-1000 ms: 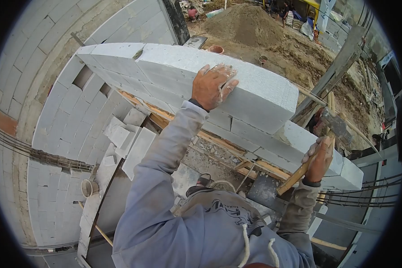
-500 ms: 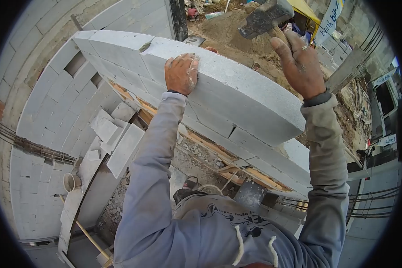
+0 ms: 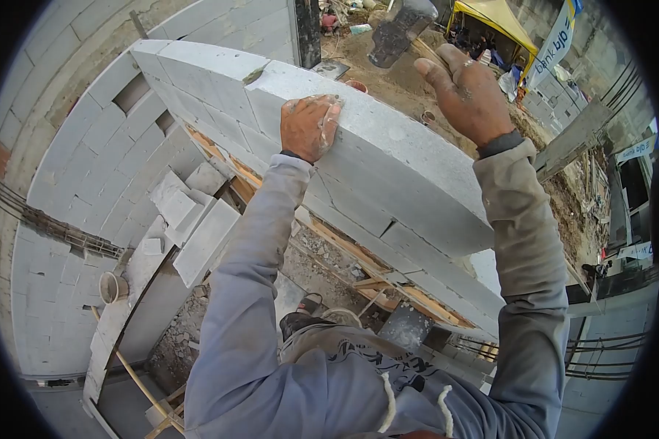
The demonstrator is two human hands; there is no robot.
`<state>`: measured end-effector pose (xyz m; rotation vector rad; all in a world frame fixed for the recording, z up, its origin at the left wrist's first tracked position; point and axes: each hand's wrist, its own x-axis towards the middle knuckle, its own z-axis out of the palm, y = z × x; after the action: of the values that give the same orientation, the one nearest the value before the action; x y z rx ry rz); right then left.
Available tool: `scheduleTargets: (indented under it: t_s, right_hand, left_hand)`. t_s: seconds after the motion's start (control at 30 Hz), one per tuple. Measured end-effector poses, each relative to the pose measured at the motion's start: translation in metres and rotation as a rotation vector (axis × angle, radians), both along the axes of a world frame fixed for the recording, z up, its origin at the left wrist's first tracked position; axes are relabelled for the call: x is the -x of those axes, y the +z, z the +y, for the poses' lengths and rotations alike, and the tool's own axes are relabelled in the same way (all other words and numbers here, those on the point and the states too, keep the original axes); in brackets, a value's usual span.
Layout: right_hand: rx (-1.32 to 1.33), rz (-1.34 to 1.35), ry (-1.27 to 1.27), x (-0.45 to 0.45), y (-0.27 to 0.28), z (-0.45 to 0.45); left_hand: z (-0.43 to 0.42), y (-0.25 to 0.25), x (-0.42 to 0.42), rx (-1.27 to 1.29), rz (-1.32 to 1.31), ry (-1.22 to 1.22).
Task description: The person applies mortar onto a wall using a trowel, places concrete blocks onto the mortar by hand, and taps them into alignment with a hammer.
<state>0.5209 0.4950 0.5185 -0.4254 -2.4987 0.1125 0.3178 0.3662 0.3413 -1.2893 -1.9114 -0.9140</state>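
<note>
1. While the left hand (image 3: pixel 310 128) lies on its near top edge, the long pale block (image 3: pixel 399 157) sits uppermost on the curved wall (image 3: pixel 355 212), running out toward the right forearm.
2. That left hand is dusty and unclenched, its fingers bent over the edge and not wrapped round the block.
3. Well apart from it, the right hand (image 3: pixel 470 95) is raised beyond the wall and closed round the handle of a hammer (image 3: pixel 403 35), whose dark, worn head points away from the person.
4. Dark lettering crosses the front of the grey sweatshirt (image 3: pixel 293 395), but folds make it unreadable.
5. Below the wall are wooden boards (image 3: pixel 362 254) and rubble; to the left, loose cut blocks (image 3: pixel 198 234) lie near a bucket (image 3: pixel 113 287).
6. Farther off, a blue-and-white banner (image 3: pixel 551 50) reads "bank", its remaining letters unclear, beside a yellow canopy (image 3: pixel 496 18). Two smaller banners (image 3: pixel 635 150) at the right carry blue print too small to read surely.
</note>
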Motion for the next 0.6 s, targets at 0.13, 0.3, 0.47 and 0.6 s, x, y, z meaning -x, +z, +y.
scheduleTargets:
  t_s: [0.13,0.3,0.47,0.6]
  right_hand:
    - [-0.141,0.31,0.105,0.027,0.015,0.009]
    - [0.063,-0.01,-0.01,0.061,-0.051,-0.012]
    - [0.075,-0.363,-0.008,0.074,-0.061,-0.014]
    - [0.086,-0.302,-0.056,0.045,-0.062,-0.016]
  left_hand:
    - [-0.012,-0.001,0.047,0.016,-0.001,0.185]
    - [-0.011,-0.026,0.08,-0.09,0.018,0.262]
    - [-0.019,-0.018,0.071,-0.007,0.01,0.32]
    - [-0.014,-0.023,0.076,-0.017,-0.007,0.344]
